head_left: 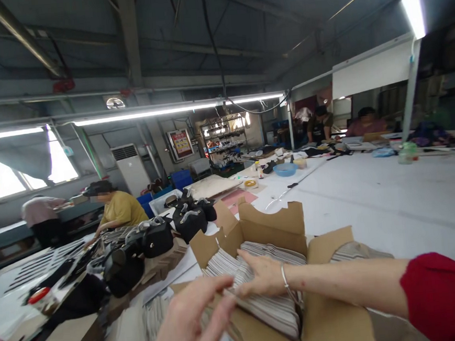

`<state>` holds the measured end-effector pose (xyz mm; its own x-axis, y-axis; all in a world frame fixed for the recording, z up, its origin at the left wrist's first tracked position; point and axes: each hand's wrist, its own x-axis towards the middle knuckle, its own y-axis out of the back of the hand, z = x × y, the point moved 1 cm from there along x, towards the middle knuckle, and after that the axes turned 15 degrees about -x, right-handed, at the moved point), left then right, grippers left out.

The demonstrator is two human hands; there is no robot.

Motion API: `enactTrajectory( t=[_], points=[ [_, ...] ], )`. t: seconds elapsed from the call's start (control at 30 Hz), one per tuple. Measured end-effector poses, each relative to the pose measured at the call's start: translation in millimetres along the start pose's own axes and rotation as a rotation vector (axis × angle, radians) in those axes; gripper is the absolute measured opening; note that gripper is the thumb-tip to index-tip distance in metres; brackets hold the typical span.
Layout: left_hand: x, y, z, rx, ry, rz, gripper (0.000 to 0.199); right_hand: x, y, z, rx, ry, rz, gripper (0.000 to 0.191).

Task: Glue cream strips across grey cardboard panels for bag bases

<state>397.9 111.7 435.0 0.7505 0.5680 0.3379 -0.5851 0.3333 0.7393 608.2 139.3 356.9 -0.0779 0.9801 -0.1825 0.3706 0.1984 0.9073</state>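
Surface (371, 196): one, white, broad. 
Cardboard box (274, 222): one, on the surface, flaps up, unclosed. 
Pale flat pieces (270, 314): many, packed on edge in rows inside; box looks largely filled. 
Loose stack (154, 315): one, outside, left of the box. 
Right hand (265, 275): spread wide, resting on the rows, apparently gripping nothing. 
Left hand (194, 320): half-curled at the near rows; grip cannot be told.

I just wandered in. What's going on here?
Someone is working with an open cardboard box of stacked pale, flat pieces. Their right hand rests on the stacks; their left hand is at the box's near left side, close to the pieces. I can't tell whether either has a grip. Black bags sit farther left, near a co-worker in yellow.
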Motion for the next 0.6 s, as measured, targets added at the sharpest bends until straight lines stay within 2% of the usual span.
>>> enactTrajectory(
  t=[0.03, 0.07, 0.17, 0.23, 0.3, 0.37, 0.6],
  points=[
    [17.2, 6.5, -12.7, 0.033, 0.051, 0.053, 0.032, 2.2, 1.5, 1.7, 0.013, -0.006, -0.015, 0.106],
    [33.7, 8.8, -25.9, 0.060, 0.065, 0.031, 0.034, 3.9, 2.3, 2.9, 0.024, 0.001, -0.024, 0.103],
    [69.9, -1.5, -65.6, 0.168, 0.071, -0.166, 0.047, 6.3, -0.3, 4.2, 0.047, 0.061, -0.005, 0.103],
    [79.3, -14.7, -87.4, 0.254, 0.084, -0.334, 0.057, 6.1, -4.7, 4.0, 0.045, 0.087, 0.023, 0.107],
    [78.8, -25.6, -102.6, 0.319, 0.117, -0.477, 0.062, 5.7, -8.6, 3.8, 0.031, 0.091, 0.042, 0.109],
    [72.8, -30.8, -111.5, 0.344, 0.162, -0.555, 0.062, 5.8, -10.0, 4.2, 0.022, 0.084, 0.042, 0.113],
    [53.1, -24.3, -127.3, 0.227, 0.194, -0.546, 0.068, 6.3, -6.1, 7.7, 0.023, 0.091, -0.006, 0.128]
  ],
)
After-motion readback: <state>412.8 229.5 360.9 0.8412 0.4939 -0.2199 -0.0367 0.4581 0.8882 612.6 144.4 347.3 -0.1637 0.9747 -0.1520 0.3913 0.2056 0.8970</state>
